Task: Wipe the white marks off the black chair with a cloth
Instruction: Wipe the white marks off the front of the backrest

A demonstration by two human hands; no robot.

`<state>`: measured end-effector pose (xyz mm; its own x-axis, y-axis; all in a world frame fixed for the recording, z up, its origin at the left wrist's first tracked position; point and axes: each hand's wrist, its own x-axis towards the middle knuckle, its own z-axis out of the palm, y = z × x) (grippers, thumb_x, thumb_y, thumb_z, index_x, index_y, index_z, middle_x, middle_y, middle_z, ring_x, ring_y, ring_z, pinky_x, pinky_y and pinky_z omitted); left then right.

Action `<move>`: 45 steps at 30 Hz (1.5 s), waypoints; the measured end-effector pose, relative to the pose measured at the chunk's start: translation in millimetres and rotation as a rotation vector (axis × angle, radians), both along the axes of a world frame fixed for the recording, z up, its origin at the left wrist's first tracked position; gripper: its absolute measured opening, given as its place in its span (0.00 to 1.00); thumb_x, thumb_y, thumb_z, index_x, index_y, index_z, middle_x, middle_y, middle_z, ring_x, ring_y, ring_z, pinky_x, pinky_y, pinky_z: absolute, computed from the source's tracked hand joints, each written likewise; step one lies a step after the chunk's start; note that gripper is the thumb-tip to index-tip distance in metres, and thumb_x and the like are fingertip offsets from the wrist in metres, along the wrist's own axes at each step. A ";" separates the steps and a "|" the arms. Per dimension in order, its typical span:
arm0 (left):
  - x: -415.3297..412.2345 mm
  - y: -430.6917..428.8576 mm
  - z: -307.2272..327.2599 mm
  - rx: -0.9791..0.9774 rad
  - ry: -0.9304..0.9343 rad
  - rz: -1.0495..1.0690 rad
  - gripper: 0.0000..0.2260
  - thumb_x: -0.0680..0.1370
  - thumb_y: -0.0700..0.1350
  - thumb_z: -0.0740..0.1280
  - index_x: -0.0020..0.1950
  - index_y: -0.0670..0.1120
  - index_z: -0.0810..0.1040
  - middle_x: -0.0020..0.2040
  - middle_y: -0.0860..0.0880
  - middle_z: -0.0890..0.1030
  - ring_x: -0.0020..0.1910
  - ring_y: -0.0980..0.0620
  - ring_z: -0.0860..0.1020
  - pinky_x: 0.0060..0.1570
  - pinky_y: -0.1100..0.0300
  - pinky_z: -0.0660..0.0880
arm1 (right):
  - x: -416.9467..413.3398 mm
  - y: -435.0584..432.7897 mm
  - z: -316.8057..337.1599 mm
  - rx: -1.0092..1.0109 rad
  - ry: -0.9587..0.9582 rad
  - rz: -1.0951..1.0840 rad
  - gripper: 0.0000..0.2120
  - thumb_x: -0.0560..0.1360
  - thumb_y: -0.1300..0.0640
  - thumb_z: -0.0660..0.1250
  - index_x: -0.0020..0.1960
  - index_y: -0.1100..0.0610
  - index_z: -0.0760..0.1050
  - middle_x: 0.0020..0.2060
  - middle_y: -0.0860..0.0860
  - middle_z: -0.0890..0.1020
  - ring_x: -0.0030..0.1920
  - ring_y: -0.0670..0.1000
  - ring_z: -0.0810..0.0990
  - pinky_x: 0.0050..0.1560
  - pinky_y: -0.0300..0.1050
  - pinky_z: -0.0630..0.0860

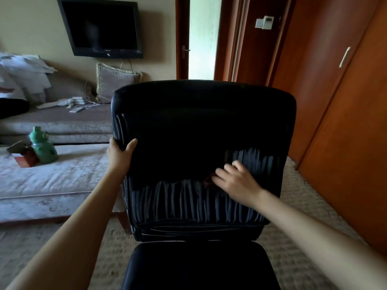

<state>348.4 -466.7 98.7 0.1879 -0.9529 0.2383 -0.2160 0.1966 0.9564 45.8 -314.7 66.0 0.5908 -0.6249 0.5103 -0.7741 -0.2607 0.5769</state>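
The backrest of a black chair (199, 122) faces the viewer, with white marks (178, 201) streaking its lower band. The left hand (120, 152) grips its left edge. The right hand (234, 178), fingers spread flat, presses a small dark red cloth (208, 181) among the marks. With nothing pinching it, the cloth may slip free or only smear them.

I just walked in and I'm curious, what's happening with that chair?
A person is cleaning the black chair. Their left hand grips the side of its back, while the right hand presses a dark reddish cloth against it. The upper back looks clean, but white marks streak the lower part.
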 end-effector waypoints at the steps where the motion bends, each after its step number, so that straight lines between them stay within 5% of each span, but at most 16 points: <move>1: -0.3 2.1 0.1 0.002 0.011 0.003 0.22 0.77 0.49 0.68 0.65 0.39 0.68 0.61 0.39 0.76 0.59 0.41 0.75 0.59 0.46 0.74 | -2.9 -5.7 15.7 -0.020 0.004 -0.004 0.11 0.74 0.63 0.59 0.43 0.55 0.80 0.39 0.52 0.79 0.39 0.56 0.77 0.44 0.51 0.70; 7: -2.8 16.4 -4.2 -0.010 0.015 0.048 0.22 0.76 0.52 0.67 0.63 0.40 0.70 0.59 0.41 0.77 0.56 0.43 0.77 0.56 0.46 0.75 | -20.8 -29.2 87.0 -0.218 -0.347 -0.160 0.15 0.72 0.62 0.55 0.45 0.58 0.81 0.41 0.56 0.78 0.39 0.59 0.76 0.38 0.50 0.68; 12: -10.4 17.8 -8.2 0.016 -0.050 0.162 0.26 0.75 0.59 0.65 0.64 0.42 0.69 0.61 0.41 0.76 0.59 0.41 0.75 0.57 0.41 0.73 | -24.5 16.0 -11.7 -0.033 -0.186 -0.051 0.09 0.72 0.66 0.64 0.48 0.59 0.81 0.45 0.55 0.80 0.41 0.58 0.78 0.42 0.51 0.71; 16: -18.9 24.6 -4.3 0.019 -0.111 0.217 0.27 0.78 0.56 0.63 0.68 0.39 0.65 0.66 0.38 0.71 0.64 0.38 0.70 0.61 0.40 0.69 | -38.1 9.9 27.1 -0.042 -0.110 -0.046 0.14 0.74 0.62 0.56 0.45 0.56 0.80 0.41 0.53 0.80 0.40 0.57 0.77 0.43 0.51 0.70; 19: -39.2 45.8 5.4 -0.163 -0.415 0.364 0.29 0.78 0.46 0.62 0.76 0.42 0.54 0.76 0.41 0.56 0.74 0.41 0.57 0.71 0.44 0.54 | -51.4 -10.4 83.2 -0.199 -0.331 -0.214 0.14 0.72 0.62 0.55 0.45 0.57 0.80 0.40 0.55 0.78 0.39 0.59 0.76 0.40 0.50 0.67; 21: -61.3 57.2 12.7 -0.399 -0.648 0.282 0.32 0.75 0.43 0.63 0.77 0.45 0.54 0.77 0.43 0.55 0.75 0.42 0.55 0.72 0.45 0.49 | -56.2 -8.8 83.9 -0.210 -0.377 -0.218 0.14 0.71 0.64 0.55 0.45 0.59 0.80 0.40 0.56 0.78 0.38 0.59 0.76 0.39 0.49 0.67; 25: -107.4 61.0 30.1 -0.596 -1.007 -0.005 0.32 0.77 0.53 0.63 0.77 0.46 0.54 0.77 0.44 0.55 0.76 0.44 0.52 0.73 0.43 0.47 | -61.8 26.6 4.5 -0.058 -0.232 -0.078 0.11 0.68 0.68 0.68 0.48 0.59 0.80 0.44 0.55 0.79 0.42 0.58 0.74 0.43 0.52 0.67; 28: -137.0 59.4 44.5 -0.601 -1.099 -0.062 0.37 0.76 0.60 0.62 0.78 0.46 0.50 0.78 0.44 0.50 0.77 0.44 0.47 0.73 0.43 0.42 | -72.4 47.6 -13.5 0.057 -0.070 0.009 0.11 0.64 0.69 0.74 0.45 0.59 0.80 0.42 0.55 0.80 0.42 0.57 0.72 0.45 0.50 0.67; 30: -150.1 54.8 53.6 -0.576 -1.095 -0.043 0.39 0.75 0.62 0.63 0.77 0.45 0.51 0.77 0.43 0.52 0.76 0.43 0.47 0.73 0.43 0.43 | -81.6 38.4 16.7 0.065 -0.016 -0.032 0.10 0.66 0.67 0.70 0.46 0.58 0.80 0.42 0.54 0.80 0.41 0.57 0.76 0.45 0.51 0.70; 35: -160.2 44.5 65.1 -0.596 -1.092 0.034 0.40 0.69 0.65 0.67 0.72 0.43 0.62 0.70 0.40 0.63 0.70 0.38 0.59 0.70 0.43 0.53 | -96.9 5.6 83.4 -0.154 -0.399 -0.222 0.13 0.70 0.67 0.58 0.46 0.60 0.80 0.42 0.56 0.78 0.40 0.60 0.75 0.40 0.51 0.69; 41: -162.1 41.1 75.8 -0.617 -1.140 0.039 0.39 0.66 0.67 0.68 0.68 0.43 0.65 0.65 0.40 0.66 0.66 0.37 0.63 0.67 0.43 0.57 | -95.5 51.7 -31.5 0.019 -0.260 -0.058 0.11 0.66 0.70 0.72 0.46 0.59 0.79 0.46 0.54 0.77 0.42 0.56 0.70 0.41 0.50 0.71; 45: -161.4 43.0 78.5 -0.622 -1.147 0.047 0.40 0.66 0.67 0.69 0.67 0.42 0.65 0.65 0.40 0.67 0.65 0.37 0.64 0.66 0.43 0.59 | -112.7 40.8 17.7 0.002 -0.183 -0.113 0.13 0.68 0.69 0.66 0.49 0.56 0.79 0.45 0.53 0.79 0.43 0.56 0.74 0.46 0.51 0.69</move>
<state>187.0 -423.8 177.2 -0.3854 -0.6238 0.6799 -0.8617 0.5069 -0.0234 -66.9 -273.9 83.6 0.4148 -0.6827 0.6016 -0.8901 -0.1672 0.4239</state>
